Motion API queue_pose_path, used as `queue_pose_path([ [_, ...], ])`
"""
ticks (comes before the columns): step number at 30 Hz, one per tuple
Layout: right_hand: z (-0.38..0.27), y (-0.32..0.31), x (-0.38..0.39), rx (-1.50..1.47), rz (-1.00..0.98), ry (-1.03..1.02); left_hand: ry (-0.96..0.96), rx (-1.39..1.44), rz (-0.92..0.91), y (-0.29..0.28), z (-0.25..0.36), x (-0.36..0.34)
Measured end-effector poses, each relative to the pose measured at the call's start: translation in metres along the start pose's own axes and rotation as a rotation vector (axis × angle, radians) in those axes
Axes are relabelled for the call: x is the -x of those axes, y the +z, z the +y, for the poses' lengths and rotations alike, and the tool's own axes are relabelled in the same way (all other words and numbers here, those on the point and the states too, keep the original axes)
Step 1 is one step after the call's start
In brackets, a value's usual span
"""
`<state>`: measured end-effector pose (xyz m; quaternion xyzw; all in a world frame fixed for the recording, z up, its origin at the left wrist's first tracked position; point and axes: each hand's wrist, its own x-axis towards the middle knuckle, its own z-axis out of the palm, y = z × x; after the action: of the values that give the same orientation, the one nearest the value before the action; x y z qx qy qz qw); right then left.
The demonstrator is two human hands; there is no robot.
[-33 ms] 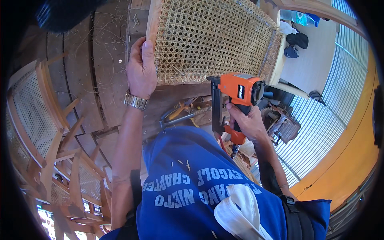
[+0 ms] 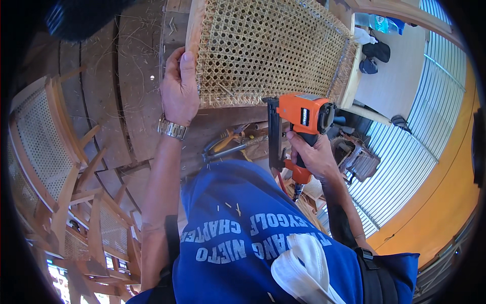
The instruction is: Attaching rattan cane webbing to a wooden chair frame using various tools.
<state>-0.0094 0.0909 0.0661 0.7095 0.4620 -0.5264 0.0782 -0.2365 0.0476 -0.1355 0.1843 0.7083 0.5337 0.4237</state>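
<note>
A woven cane panel [image 2: 268, 50] on a wooden frame [image 2: 192, 30] lies in front of me, frayed cane ends along its edges. My left hand [image 2: 180, 88], a metal watch on its wrist, grips the frame's near left corner with the thumb on top. My right hand [image 2: 313, 156] is wrapped round the handle of an orange and black pneumatic stapler [image 2: 304, 109]. Its nose is at the panel's near edge; whether it presses on the cane I cannot tell. A red air hose [image 2: 282, 183] hangs below the tool.
Yellow-handled pliers [image 2: 225, 142] and a hammer-like tool [image 2: 235, 149] lie on the planks near my lap. Wooden chairs with cane panels [image 2: 45, 137] stand at the left. At the right are a pale board [image 2: 395, 91], dark bags [image 2: 377, 50] and a dusty machine [image 2: 358, 161].
</note>
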Motion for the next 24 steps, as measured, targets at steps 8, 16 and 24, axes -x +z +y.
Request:
queue_pose_path([
  [8, -0.001, 0.006, -0.002, 0.038, 0.068, 0.045, -0.028, -0.026, -0.011, -0.001, 0.006, 0.000],
  [16, -0.005, -0.002, 0.005, -0.084, 0.017, -0.002, 0.015, -0.045, 0.023, 0.000, 0.003, -0.001],
  [24, -0.009, 0.002, 0.002, -0.076, -0.052, 0.012, 0.031, 0.001, 0.032, 0.001, -0.004, -0.002],
])
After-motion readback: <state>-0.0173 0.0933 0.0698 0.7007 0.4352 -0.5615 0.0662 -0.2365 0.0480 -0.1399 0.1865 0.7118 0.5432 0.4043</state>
